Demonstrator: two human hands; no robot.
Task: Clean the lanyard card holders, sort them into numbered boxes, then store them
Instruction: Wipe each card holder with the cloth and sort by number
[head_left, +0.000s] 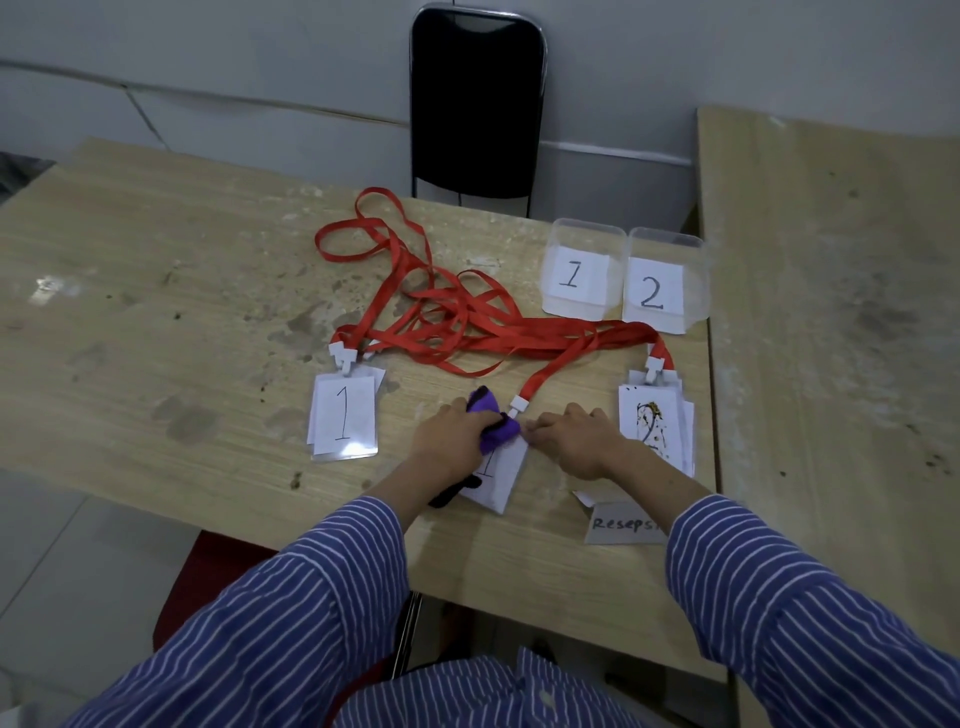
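Card holder (497, 475) marked 1 lies near the table's (156, 322) front edge; the left hand (451, 435) presses a gripped purple cloth (493, 423) onto it, the right hand's (574, 439) fingers pinching its top corner.

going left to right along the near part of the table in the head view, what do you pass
Stack of card holders marked 1 → left hand gripping the purple cloth → right hand → stained card holders marked 2
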